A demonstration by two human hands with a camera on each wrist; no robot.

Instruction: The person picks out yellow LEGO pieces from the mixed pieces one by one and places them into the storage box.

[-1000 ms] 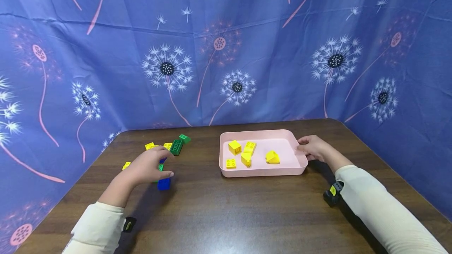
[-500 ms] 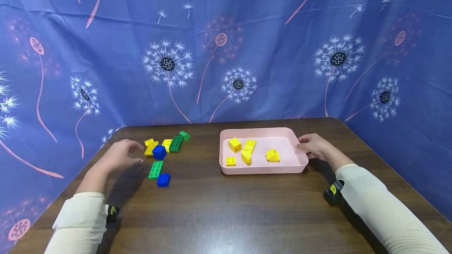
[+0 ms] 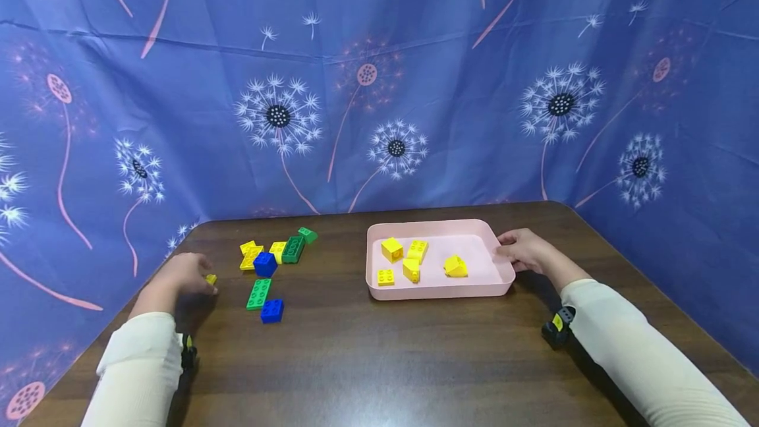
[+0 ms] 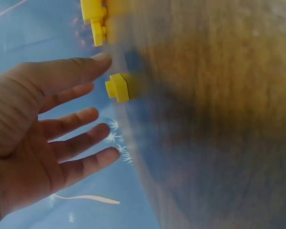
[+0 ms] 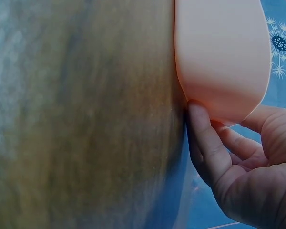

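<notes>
Left hand (image 3: 174, 279) shifted leftward; wrist view reveals grip spread, apparently beside yellow brick (image 4: 119, 88).

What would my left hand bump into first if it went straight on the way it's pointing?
Probably the lone yellow brick, which sits just ahead of your left hand. How close it is, or whether they already touch, is hard to tell from these views.

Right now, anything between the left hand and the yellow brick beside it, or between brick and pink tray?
Left hand to yellow brick: nothing visible. Yellow brick to pink tray: a blue brick and a green brick lie near the straight path, then the tray's wall.
</notes>
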